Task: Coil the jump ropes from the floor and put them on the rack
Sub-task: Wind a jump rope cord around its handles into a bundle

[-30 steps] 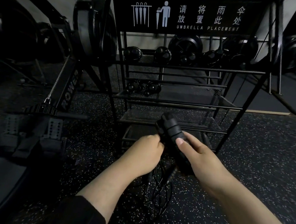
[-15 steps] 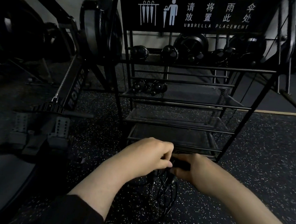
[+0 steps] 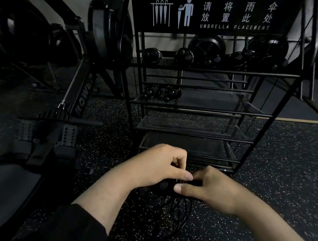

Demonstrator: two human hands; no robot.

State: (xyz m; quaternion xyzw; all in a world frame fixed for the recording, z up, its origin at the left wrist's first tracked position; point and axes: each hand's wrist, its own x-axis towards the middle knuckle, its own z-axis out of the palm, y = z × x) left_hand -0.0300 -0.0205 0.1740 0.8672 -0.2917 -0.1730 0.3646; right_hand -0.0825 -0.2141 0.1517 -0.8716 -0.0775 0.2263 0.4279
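A black jump rope hangs in loose loops below my two hands, over the speckled floor. My left hand grips the rope's black handles from the left, fingers curled and thumb on top. From the right, my right hand holds the same bundle, thumb pressed along it. The handles are mostly hidden between the hands. Straight ahead stands the black metal rack with several mesh shelves, its lowest shelf just beyond my hands.
A black sign tops the rack. Small black dumbbells sit on an upper shelf, bigger weights behind. A rowing machine with footrests fills the left. Open speckled rubber floor lies to the right.
Both hands dropped from chest height in front of the shelves to low over the floor. The upright handles tipped down and are now covered by my hands.
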